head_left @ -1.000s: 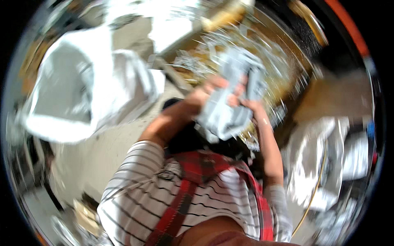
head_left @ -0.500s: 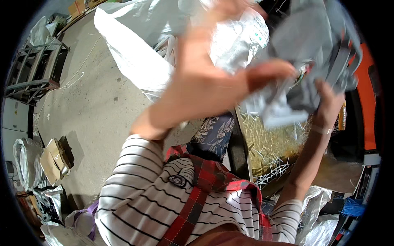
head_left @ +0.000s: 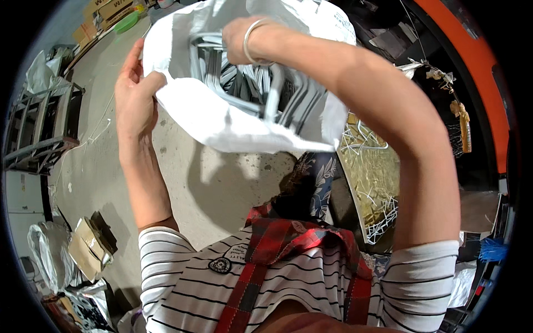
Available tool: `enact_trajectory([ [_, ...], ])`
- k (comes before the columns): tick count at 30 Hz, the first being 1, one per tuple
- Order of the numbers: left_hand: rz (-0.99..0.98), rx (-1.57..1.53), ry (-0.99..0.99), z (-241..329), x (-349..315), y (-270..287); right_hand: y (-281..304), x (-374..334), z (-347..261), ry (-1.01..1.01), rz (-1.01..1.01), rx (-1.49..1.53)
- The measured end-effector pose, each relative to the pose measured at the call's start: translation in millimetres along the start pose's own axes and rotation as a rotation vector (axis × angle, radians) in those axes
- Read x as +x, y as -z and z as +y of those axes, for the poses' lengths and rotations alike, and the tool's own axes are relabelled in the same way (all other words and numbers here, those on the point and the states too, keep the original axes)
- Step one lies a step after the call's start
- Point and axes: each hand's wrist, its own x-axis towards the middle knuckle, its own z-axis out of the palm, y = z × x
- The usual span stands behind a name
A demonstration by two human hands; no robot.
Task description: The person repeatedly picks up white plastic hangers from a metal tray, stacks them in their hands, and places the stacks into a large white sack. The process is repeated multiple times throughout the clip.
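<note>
A white woven sack (head_left: 222, 127) gapes in front of me at the top of the view. Inside it stand several grey bent, frame-like pieces (head_left: 210, 72), packed side by side. My left hand (head_left: 136, 100) pinches the sack's left rim, thumb on the near side, fingers on the outside. Across the opening reaches my right arm, with a pale bangle at the wrist. My right hand (head_left: 239, 40) is down in the mouth of the sack, fingers curled at the top of a grey piece; its fingertips are partly hidden.
At right, a tray (head_left: 363, 222) holds thin white sticks and scraps on a yellowish surface. Beyond it runs an orange machine edge (head_left: 472, 66). A dark metal rack (head_left: 44, 122) and a flattened cardboard box (head_left: 89, 247) are on the left.
The blurred grey bundle in my right hand no longer shows apart from the sack. That hand has moved left into the sack's mouth; my left hand has moved left onto its rim.
</note>
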Motion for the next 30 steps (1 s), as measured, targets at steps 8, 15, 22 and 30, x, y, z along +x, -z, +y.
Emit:
enact_trajectory([
  [8,-0.070,-0.139,0.013,-2,5,-8,-167,128,34,-0.331,-0.287,0.223],
  [15,-0.030,-0.037,-0.017,-7,7,8,-201,114,-7,-0.766,-0.316,0.827],
  [22,0.070,0.165,-0.131,4,-2,14,-101,81,31,-0.057,0.013,0.471],
  [30,-0.772,0.046,-0.544,24,-97,-88,21,-96,135,0.172,0.851,0.464],
])
